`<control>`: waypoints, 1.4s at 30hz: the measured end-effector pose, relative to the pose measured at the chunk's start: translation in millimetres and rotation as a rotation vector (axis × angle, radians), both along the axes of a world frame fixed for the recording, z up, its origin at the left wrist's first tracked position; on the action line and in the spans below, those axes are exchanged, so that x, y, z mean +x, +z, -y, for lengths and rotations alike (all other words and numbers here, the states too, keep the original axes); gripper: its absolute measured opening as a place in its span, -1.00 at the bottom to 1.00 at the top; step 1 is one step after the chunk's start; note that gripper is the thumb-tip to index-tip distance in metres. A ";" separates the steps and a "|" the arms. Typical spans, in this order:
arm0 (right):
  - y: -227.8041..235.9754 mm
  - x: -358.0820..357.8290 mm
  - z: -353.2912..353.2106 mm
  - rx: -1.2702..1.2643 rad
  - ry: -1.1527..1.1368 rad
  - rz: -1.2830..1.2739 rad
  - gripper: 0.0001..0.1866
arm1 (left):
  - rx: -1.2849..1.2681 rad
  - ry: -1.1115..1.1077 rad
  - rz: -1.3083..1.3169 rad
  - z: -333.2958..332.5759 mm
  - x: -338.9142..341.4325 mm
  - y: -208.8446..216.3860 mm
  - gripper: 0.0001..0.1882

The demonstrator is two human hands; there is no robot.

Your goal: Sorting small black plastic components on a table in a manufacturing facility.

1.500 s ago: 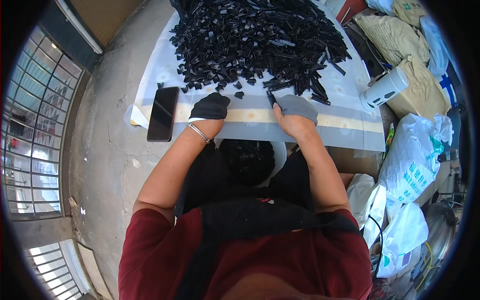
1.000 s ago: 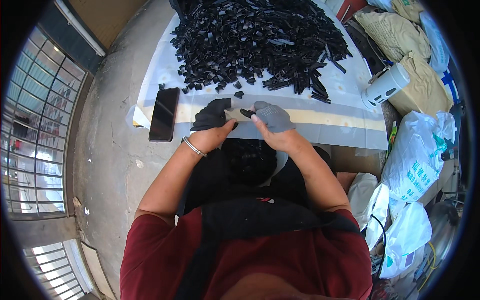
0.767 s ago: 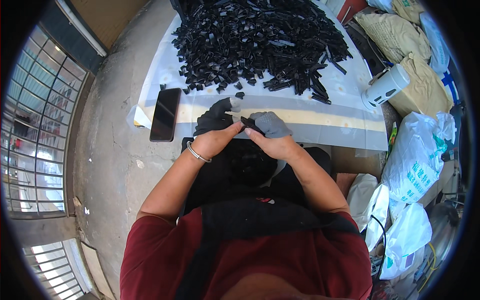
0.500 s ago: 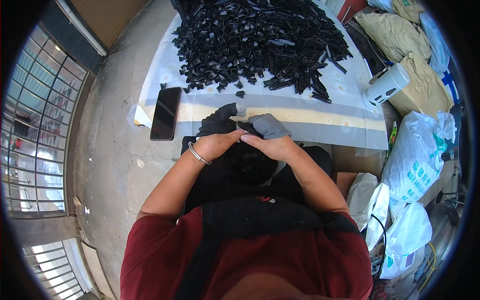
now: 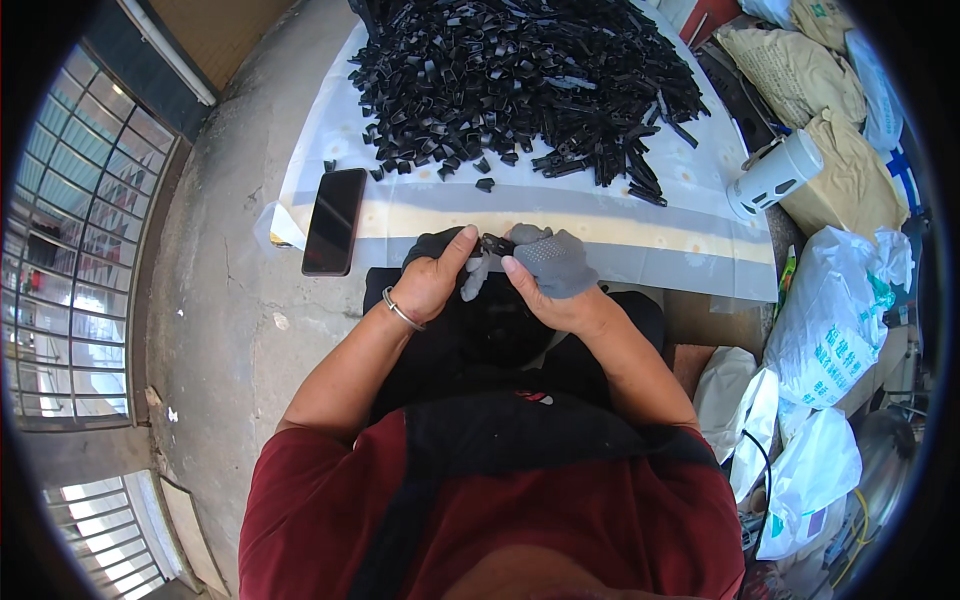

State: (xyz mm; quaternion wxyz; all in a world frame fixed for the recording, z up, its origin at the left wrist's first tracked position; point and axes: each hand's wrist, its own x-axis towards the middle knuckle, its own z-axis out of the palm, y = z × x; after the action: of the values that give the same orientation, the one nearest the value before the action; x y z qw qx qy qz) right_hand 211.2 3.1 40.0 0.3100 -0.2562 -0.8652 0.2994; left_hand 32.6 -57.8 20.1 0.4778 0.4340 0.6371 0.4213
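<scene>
A small black plastic piece sits between my two hands, close in front of the table's near edge. My left hand, dark-gloved over the fingers with a bare thumb, is closed on its left end. My right hand, in a grey dotted glove that leaves the thumb bare, grips its right end. The fingers hide much of the piece, so its full shape does not show. Beyond the hands, a big heap of black plastic pieces covers the far part of the table, short bent ones mostly left and longer strips right.
The table has a pale flowered cover. A dark phone lies at its left edge, and a white tumbler stands at its right. Paper sacks and white plastic bags crowd the right side. A dark, rounded thing is below my hands.
My hands have drawn slightly apart, with both thumbs now pointing up and away from me. The left fingers have curled down, and more of the black piece's end shows between the hands.
</scene>
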 end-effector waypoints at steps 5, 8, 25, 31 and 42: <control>2.6 6.9 -2.1 0.161 0.005 0.080 -0.74 | 0.120 -0.131 0.008 -2.1 -1.7 19.3 -0.54; 5.5 6.6 0.0 0.235 -0.006 0.066 -0.73 | 0.233 -0.156 -0.107 -4.0 -3.7 11.4 -0.56; -13.9 -2.1 -3.3 0.175 -0.037 0.320 -0.71 | 0.208 -0.386 -0.777 -19.8 -7.2 13.5 -0.52; 0.5 4.8 -98.0 0.334 -0.450 0.645 -0.82 | 0.576 -0.035 -1.095 -70.3 -10.0 -8.8 -0.74; -13.6 7.6 -82.8 0.397 -0.285 0.665 -0.80 | 0.550 -0.143 -1.109 -87.1 -13.9 -25.3 -0.74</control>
State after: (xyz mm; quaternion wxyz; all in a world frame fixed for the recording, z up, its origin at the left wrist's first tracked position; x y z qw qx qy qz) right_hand 218.8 86.0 26.4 0.0953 -0.3916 -0.9150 -0.0183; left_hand 18.8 29.3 -5.2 -0.0266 0.7370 0.6279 0.2488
